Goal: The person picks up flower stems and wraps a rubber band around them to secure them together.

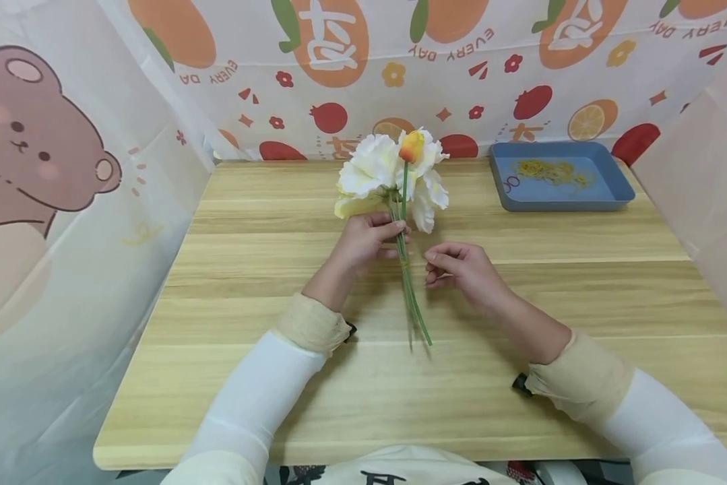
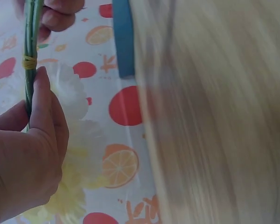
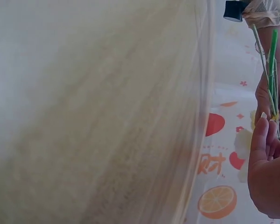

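Observation:
My left hand grips a bunch of artificial flowers by its green stems, just below the blooms. Large white, yellow-tinged petals fan out at the top, with one orange-yellow bud in front of them. A yellow rubber band is wound round the stems a little below the left fingertips. To the right of the stems, my right hand hovers with its fingers loosely bent, and I see nothing held in it. In the head view a small gap parts it from the stems.
A blue tray stands at the back right of the wooden table. It holds several yellow rubber bands and a small red loop. A fruit-printed sheet hangs along the back edge.

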A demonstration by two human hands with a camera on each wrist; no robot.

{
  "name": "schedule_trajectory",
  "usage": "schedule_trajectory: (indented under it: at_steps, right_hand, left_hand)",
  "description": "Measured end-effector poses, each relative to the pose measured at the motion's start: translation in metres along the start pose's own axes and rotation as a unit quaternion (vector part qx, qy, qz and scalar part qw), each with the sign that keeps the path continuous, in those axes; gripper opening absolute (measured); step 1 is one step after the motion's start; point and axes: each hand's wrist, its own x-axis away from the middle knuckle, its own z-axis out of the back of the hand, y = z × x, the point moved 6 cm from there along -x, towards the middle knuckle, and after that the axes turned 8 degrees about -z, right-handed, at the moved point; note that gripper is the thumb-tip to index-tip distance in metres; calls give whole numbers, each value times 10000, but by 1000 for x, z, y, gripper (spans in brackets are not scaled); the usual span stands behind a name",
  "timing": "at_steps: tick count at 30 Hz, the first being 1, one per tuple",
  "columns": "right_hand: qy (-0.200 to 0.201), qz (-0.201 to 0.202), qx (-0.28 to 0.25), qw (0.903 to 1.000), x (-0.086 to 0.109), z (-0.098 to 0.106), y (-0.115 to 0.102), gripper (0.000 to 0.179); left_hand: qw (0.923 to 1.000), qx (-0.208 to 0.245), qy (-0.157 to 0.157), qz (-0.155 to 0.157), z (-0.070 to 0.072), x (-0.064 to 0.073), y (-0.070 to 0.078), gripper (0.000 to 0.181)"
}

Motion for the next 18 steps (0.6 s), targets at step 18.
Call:
schedule_trajectory:
  at_steps: [18]
  right_hand:
    - [42,-439,-5,9990,-4,11,10,22]
  left_hand:
    - [9961,-196,-206,832,-6,-20,-37,26]
